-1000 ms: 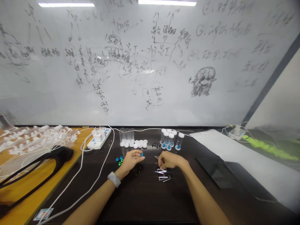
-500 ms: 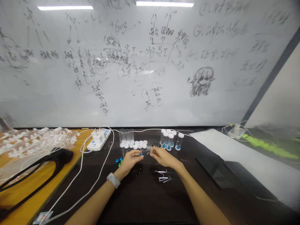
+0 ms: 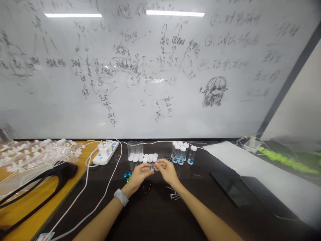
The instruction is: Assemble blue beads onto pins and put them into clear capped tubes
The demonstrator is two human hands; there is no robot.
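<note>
Between the thumb and fingers of my left hand (image 3: 139, 175) is a small shiny blue ball (image 3: 151, 167). My right hand (image 3: 167, 171) is closed in a pinch right beside it, its fingertips at the ball. The thin bent hex key that the right fingers held is now mostly hidden by them. Several blue balls (image 3: 125, 175) and green balls (image 3: 128, 180) lie left of my left wrist. L-shaped metal hex keys (image 3: 173, 196) rest on the dark table under my right forearm. Small black parts (image 3: 168, 158) lie behind my right hand.
Capped clear vials (image 3: 192, 155) with blue balls inside stand at the back right. Clear tubes (image 3: 135, 147) and white caps (image 3: 145, 160) are behind my left hand. A power strip (image 3: 106, 154) with cables, a black tablet (image 3: 227, 190) and white paper (image 3: 225, 150) lie around.
My right hand has moved left, bringing its fingertips to the blue ball in my left hand. The left hand keeps its grip. The camera view has tilted slightly upward.
</note>
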